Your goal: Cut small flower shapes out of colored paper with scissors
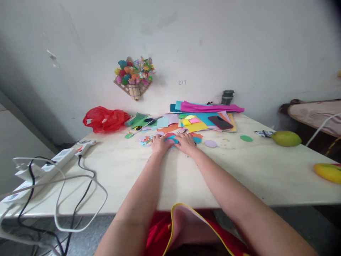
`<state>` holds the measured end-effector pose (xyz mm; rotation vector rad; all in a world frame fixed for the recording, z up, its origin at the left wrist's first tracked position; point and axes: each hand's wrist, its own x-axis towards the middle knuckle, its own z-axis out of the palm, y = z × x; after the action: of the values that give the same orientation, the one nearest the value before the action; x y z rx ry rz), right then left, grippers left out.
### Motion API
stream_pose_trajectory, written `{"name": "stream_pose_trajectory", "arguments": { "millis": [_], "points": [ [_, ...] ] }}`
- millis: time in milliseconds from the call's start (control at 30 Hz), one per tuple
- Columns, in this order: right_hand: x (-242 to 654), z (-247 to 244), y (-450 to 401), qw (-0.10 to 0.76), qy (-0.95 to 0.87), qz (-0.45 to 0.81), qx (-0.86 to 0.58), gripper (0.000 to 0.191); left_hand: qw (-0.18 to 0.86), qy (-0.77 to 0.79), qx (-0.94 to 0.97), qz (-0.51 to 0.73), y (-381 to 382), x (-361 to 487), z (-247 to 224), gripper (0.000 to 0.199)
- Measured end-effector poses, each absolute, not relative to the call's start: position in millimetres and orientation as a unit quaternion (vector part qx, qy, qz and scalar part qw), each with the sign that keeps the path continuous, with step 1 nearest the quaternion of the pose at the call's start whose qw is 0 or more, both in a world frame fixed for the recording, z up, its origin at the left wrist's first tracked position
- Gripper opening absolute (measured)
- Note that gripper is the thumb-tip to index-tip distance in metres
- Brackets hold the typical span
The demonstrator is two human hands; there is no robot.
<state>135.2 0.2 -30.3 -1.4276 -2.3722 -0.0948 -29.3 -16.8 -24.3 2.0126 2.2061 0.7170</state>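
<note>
Both my hands rest close together on the white table, around small paper cut-outs. My left hand (158,144) touches the left side of a pink round piece (168,142); its fingers point forward, slightly apart. On the right, my right hand (185,143) lies over the edge of a blue piece (175,139), fingers spread. Red and orange cut-outs show behind and beside the fingers, partly covered. Small multicoloured scraps (145,140) lie left of my left hand. A lilac oval (210,143) is to the right of my right hand.
Behind the hands are scissors (151,121), coloured sheets (199,125), a dark phone (220,122) and a red plastic bag (105,119). A power strip (60,160) with looping cables occupies the left. Right are a green disc (246,138), a green-yellow fruit (286,138) and a yellow one (327,172).
</note>
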Motion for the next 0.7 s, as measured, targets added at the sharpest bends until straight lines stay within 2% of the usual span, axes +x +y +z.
{"name": "stream_pose_trajectory", "arguments": {
  "millis": [367, 500, 567, 700],
  "points": [
    [134.9, -31.7, 0.7, 0.177, -0.840, -0.029, -0.511, 0.034, 0.094, 0.720, 0.628, 0.278, -9.4, -35.8, -28.3, 0.036],
    [134.7, -32.9, 2.1, 0.180, -0.839, -0.027, -0.512, 0.035, 0.089, 0.719, 0.618, 0.304, -7.2, -38.4, -30.9, 0.022],
    [134.6, -33.6, 2.4, 0.185, -0.838, -0.022, -0.513, 0.035, 0.086, 0.711, 0.617, 0.327, -6.6, -39.6, -31.1, 0.015],
    [134.5, -36.5, 5.4, 0.219, -0.833, -0.011, -0.507, 0.036, 0.103, 0.675, 0.603, 0.413, -2.3, -42.2, -32.5, 0.018]
  ]
}}
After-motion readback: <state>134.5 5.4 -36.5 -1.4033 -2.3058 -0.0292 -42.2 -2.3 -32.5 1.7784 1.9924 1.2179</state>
